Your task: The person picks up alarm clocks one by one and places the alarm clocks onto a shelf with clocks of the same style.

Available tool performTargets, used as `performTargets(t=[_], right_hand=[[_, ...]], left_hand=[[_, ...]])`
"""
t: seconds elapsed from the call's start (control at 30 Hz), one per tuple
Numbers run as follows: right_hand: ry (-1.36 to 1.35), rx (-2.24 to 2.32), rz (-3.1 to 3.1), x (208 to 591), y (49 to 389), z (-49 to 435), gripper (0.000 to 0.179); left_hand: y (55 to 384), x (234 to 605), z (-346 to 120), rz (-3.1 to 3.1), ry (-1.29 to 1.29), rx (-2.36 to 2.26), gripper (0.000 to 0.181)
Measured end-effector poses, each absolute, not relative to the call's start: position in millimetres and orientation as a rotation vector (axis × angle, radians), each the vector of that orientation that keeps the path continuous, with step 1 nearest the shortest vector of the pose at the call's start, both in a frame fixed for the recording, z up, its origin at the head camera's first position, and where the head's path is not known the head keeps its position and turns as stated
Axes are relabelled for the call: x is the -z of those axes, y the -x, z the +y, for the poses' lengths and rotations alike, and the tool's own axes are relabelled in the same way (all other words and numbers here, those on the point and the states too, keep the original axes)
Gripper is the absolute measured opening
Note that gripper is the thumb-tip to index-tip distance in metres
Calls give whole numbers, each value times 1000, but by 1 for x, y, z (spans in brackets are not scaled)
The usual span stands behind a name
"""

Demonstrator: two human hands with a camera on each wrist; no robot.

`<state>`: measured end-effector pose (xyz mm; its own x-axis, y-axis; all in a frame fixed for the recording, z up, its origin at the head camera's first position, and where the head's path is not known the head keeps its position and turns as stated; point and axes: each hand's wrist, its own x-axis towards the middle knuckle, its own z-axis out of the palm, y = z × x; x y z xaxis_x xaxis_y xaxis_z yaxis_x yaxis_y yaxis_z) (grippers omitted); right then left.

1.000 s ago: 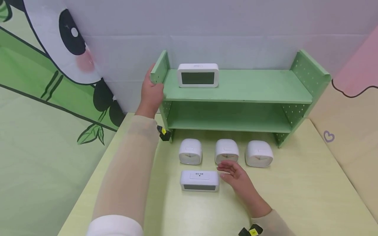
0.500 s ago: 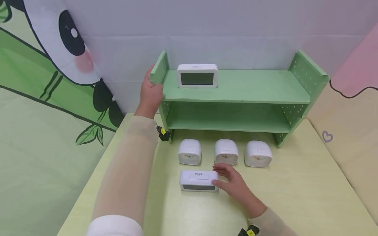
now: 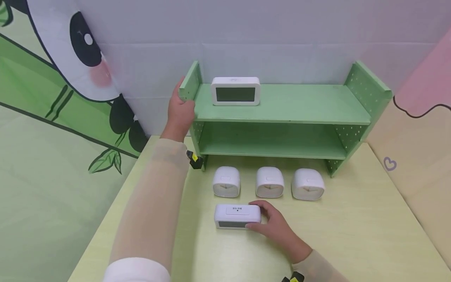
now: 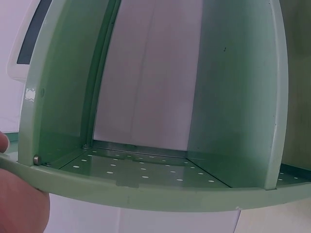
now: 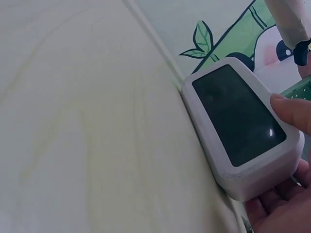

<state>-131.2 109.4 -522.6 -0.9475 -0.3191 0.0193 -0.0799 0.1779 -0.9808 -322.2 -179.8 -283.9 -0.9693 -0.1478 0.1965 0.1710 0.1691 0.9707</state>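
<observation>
Head view: right hand (image 3: 273, 227) closing thumb and fingers on white rectangular digital clock (image 3: 237, 216) on near yellow table (image 3: 352, 235); left hand (image 3: 180, 111) grips green metal shelf (image 3: 282, 103) left panel; grasp step, lift likely needs firmer pinch.

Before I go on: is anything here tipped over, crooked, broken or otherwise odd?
Nothing stands out. The digital clock on the green shelf stands upright, and the three small analogue clocks sit in a tidy row. The right hand grips the second digital clock squarely on the table; the left hand holds the shelf's end panel.
</observation>
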Motion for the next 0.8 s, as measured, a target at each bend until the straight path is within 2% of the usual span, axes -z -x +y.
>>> performTargets(t=[0.8], right_hand=[[398,1919,2238,533,133,116,53]], left_hand=[[323,285,-179,-2196,29,1890,78]])
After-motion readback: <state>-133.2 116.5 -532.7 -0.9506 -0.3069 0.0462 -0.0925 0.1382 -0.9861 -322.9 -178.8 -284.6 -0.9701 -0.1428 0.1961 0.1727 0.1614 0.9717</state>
